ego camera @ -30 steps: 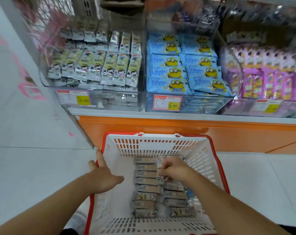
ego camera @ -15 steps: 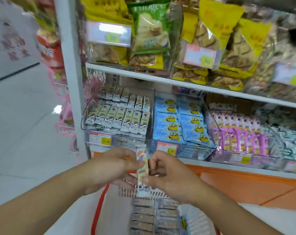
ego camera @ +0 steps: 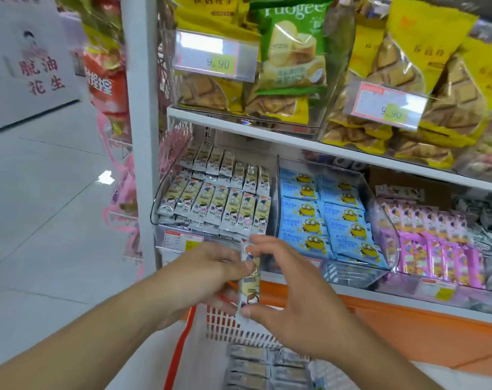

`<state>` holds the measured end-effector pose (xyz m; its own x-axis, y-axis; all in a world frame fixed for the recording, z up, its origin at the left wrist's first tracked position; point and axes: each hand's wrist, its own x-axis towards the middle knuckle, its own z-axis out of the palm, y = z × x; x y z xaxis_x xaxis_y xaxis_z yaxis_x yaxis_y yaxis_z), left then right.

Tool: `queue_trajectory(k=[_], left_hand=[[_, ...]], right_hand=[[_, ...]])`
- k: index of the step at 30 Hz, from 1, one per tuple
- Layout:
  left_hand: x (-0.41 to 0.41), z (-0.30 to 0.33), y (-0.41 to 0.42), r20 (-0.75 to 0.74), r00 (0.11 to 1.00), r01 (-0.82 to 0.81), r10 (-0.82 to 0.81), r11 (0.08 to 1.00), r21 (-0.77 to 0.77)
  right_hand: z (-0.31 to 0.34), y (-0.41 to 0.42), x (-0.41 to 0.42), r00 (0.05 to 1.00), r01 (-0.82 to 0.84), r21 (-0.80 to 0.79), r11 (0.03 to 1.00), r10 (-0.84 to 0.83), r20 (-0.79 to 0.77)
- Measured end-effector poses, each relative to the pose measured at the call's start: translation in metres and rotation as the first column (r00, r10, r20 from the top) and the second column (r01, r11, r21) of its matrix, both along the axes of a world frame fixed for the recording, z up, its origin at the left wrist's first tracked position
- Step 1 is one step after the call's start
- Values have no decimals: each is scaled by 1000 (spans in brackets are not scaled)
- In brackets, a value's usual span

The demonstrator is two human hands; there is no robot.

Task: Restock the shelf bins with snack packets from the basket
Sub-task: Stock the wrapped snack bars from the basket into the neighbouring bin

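Snack packet (ego camera: 249, 280) stands upright between both hands, above the basket (ego camera: 233, 327) and before the leftmost shelf bin (ego camera: 213, 204). Left hand (ego camera: 208, 274) pinches its middle, thumb apparently on top; right hand (ego camera: 292, 294) clamps its top and bottom ends with spread fingers.

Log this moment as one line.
step: packet lifted from basket | left hand: pinches packet | right hand: pinches same packet | packet: upright, in front of left bin | basket: more packets inside
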<state>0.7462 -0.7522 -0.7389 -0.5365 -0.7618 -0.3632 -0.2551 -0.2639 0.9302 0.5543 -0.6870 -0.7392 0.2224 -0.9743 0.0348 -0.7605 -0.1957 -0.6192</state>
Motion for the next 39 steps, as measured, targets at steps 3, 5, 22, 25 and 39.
queue_trajectory(k=[3,5,22,25,39], left_hand=[[1,0,-12,23,1000,-15,16,999,-51],[8,3,-20,155,987,-6,49,964,-267],[38,-15,-55,631,706,329,321,640,-694],[35,-15,-54,615,711,305,341,639,-706],[32,-5,-44,515,809,305,284,546,-780]], right_hand=[[5,-8,1,996,76,10,997,-77,40],[11,-22,0,989,131,-5,991,-130,66],[33,-280,-13,967,179,58,982,-165,-196],[29,-286,-14,973,157,88,984,-138,-186],[17,-199,-22,987,159,-337,928,-138,84]])
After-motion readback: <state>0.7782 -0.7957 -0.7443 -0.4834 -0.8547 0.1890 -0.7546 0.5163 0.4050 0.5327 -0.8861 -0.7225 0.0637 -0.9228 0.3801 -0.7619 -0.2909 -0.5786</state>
